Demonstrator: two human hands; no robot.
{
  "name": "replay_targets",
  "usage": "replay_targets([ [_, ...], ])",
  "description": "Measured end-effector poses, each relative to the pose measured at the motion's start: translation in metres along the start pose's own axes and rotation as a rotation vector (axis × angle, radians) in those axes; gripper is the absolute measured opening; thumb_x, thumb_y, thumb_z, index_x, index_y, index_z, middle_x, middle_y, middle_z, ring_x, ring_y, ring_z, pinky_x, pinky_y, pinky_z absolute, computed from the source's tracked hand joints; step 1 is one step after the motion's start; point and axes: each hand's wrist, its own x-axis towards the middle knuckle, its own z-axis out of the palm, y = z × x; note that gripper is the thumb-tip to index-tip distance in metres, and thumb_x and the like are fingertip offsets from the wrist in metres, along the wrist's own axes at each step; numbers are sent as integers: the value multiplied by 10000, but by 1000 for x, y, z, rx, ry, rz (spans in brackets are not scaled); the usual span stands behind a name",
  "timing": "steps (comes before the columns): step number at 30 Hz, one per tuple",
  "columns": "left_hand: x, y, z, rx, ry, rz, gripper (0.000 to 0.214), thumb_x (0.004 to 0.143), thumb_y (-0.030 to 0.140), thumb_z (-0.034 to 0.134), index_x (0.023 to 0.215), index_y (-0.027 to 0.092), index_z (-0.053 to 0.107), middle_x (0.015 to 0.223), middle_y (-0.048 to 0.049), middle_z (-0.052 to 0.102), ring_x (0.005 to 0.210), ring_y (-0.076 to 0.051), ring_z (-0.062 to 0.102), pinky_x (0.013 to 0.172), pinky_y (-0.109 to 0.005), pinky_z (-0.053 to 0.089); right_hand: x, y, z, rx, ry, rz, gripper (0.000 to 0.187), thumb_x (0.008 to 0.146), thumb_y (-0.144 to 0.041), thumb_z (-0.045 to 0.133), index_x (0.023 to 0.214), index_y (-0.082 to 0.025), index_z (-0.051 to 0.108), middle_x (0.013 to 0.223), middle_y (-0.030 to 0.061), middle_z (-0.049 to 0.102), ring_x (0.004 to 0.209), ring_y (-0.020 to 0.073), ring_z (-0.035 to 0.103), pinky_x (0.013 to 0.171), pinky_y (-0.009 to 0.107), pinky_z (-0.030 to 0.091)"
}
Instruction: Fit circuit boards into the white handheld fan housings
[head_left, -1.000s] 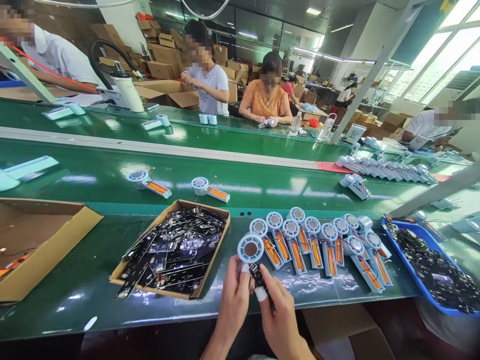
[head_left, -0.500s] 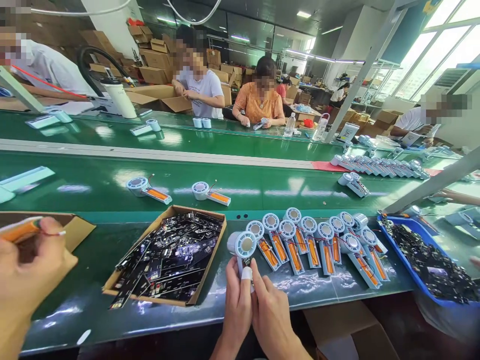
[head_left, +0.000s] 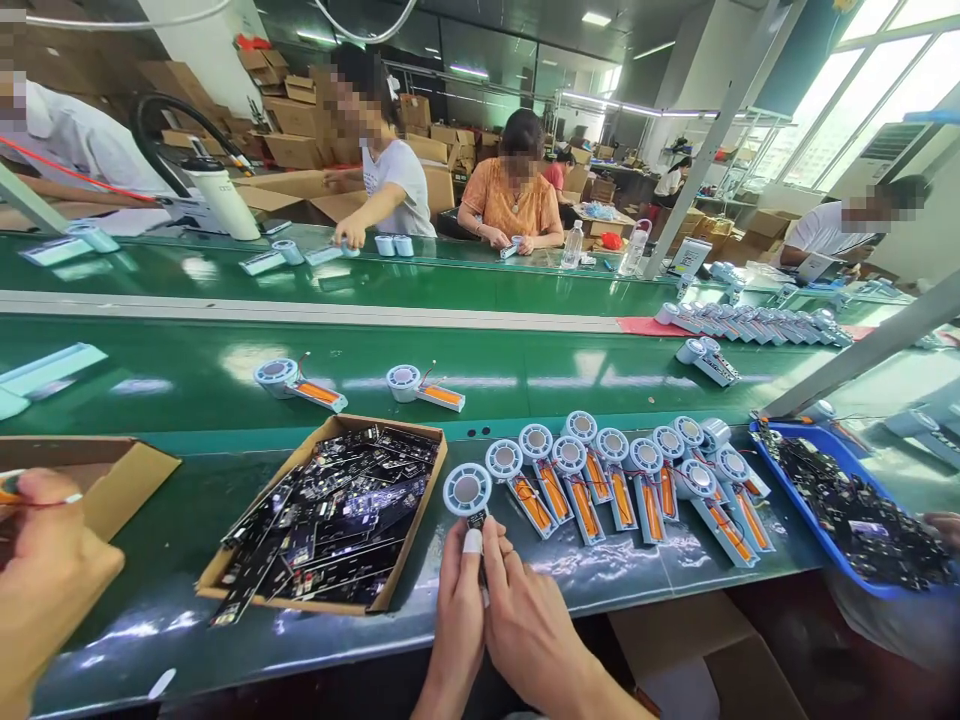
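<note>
Upright at the bench's front edge, a light-blue handheld fan [head_left: 467,490] shows its round slotted head and grey disc. My left hand [head_left: 459,590] is wrapped round its handle, white tape on the thumb. My right hand [head_left: 529,610] closes on the handle from the other side, its fingers pressing near a dark circuit board [head_left: 477,520] just under the head. Most of the handle is hidden by my fingers. Close on the right lie several similar fans [head_left: 568,457] with orange batteries and red wires in their open handles.
Left of my hands stands a cardboard tray [head_left: 381,603] of black circuit boards; a blue tray [head_left: 825,560] of boards is at right. A co-worker's hand [head_left: 56,560] holds an orange part at far left. Beyond runs a green conveyor [head_left: 540,375] carrying more fans.
My hands and the fan have shifted slightly left in view, still together. The co-worker's hand at left moved lower and outward. A person across the belt reached an arm to the parts there.
</note>
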Motion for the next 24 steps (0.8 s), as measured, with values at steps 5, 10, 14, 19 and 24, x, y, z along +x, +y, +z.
replay_targets([
  [5,9,10,-9,188,-63,72,510,876,643,481,1140,219,584,1036,-89,751,961,-254,728,886,-399,554,4,4,6,117,-63,-13,794,875,-121,467,1610,-83,167,1246,250,676,888,296,747,691,350,601],
  [10,9,27,-34,365,-67,173,245,832,471,614,940,267,696,893,-83,765,920,-292,715,823,-379,534,11,2,13,-43,-190,138,751,900,-126,515,1596,-67,239,849,148,739,663,286,737,582,329,555],
  [14,10,65,-64,683,-8,433,210,870,356,545,948,278,724,874,-90,759,819,-293,709,752,-375,523,19,-1,18,-184,-218,139,706,940,-163,541,1586,-73,272,753,129,732,613,256,726,549,279,509],
  [19,47,124,-114,1311,254,945,342,855,197,448,1050,194,729,1233,-193,695,1235,-394,572,1044,-563,430,17,8,6,-27,-114,76,802,927,-270,604,1593,-50,214,756,111,747,603,261,717,548,281,481],
  [24,83,136,-143,1405,125,956,255,790,237,493,863,223,737,1150,-170,730,1232,-412,568,1030,-584,464,10,38,-20,143,-24,63,651,943,-181,498,1568,-116,326,967,130,775,742,263,747,606,295,500],
])
